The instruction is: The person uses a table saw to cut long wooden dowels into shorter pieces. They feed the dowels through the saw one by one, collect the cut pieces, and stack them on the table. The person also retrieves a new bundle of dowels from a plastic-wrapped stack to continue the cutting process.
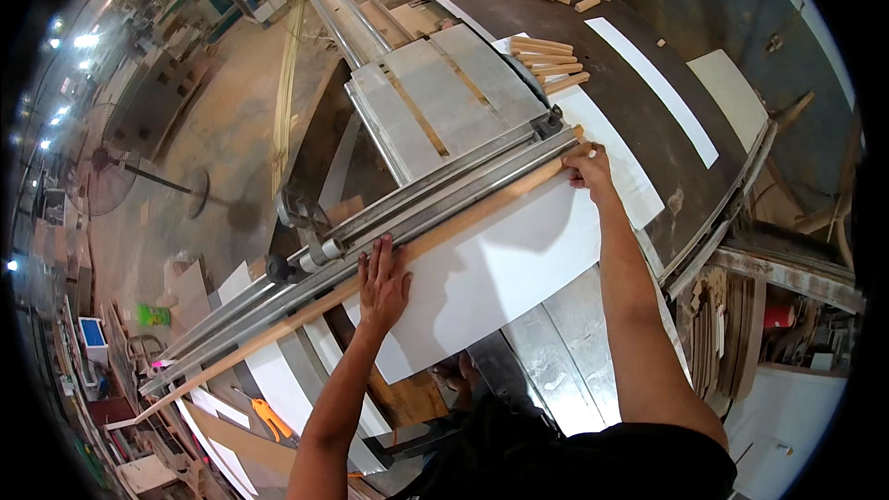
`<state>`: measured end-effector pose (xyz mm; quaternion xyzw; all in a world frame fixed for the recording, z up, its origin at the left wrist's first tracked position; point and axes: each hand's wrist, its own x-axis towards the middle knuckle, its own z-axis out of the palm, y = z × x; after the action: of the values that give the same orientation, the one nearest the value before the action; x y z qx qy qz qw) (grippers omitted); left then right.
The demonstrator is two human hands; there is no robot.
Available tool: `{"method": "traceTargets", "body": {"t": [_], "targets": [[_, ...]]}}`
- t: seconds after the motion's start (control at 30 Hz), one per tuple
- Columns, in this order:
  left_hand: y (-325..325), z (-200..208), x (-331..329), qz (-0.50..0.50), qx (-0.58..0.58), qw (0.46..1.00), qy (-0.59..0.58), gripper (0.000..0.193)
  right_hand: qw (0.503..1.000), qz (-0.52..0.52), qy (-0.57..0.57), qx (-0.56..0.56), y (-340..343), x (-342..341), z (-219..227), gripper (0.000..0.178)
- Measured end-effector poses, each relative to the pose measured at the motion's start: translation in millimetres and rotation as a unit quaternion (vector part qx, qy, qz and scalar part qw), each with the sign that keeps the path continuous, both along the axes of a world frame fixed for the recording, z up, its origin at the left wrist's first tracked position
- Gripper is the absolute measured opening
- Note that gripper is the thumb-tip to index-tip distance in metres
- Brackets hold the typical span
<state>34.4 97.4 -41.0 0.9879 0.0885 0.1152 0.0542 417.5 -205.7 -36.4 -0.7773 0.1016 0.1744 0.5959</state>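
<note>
A long, narrow wooden strip (491,208) lies slantwise against the metal fence (444,201) of a sliding table saw. My left hand (381,285) rests on the strip about midway along, its fingers stretched out over the wood toward the fence. At the strip's far right end, my right hand (590,171) has its fingers closed around the wood. Under the strip and both hands spreads a white sheet (472,282). The grey slotted sliding table (440,97) sits beyond the fence.
Short cut wooden pieces (548,57) are stacked on the dark table (639,83) at far right. A clamp with a black knob (282,268) stands on the fence left of my left hand. An orange air blow gun (270,418) lies lower left; a fan (102,159) stands farther off.
</note>
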Motion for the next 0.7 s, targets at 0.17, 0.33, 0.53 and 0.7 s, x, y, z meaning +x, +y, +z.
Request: {"method": "traceTargets", "body": {"t": [0.17,0.33,0.53,0.7], "targets": [[2,-4,4,-0.003,-0.005,1.000,-0.027,0.040,0.999,-0.039,-0.011,-0.030,-11,-3,-6,0.077],[1,-10,16,-0.012,0.051,0.997,-0.050,0.034,0.994,-0.102,-0.029,-0.014,-1,-31,-14,0.086],[-20,-9,10,-0.056,0.017,0.995,-0.077,0.035,0.983,-0.177,-0.041,0.016,-5,-63,-11,0.086],[-23,2,15,-0.041,-0.108,0.993,0.027,0.045,0.982,-0.174,-0.042,0.062,-18,-84,-22,0.069]]}}
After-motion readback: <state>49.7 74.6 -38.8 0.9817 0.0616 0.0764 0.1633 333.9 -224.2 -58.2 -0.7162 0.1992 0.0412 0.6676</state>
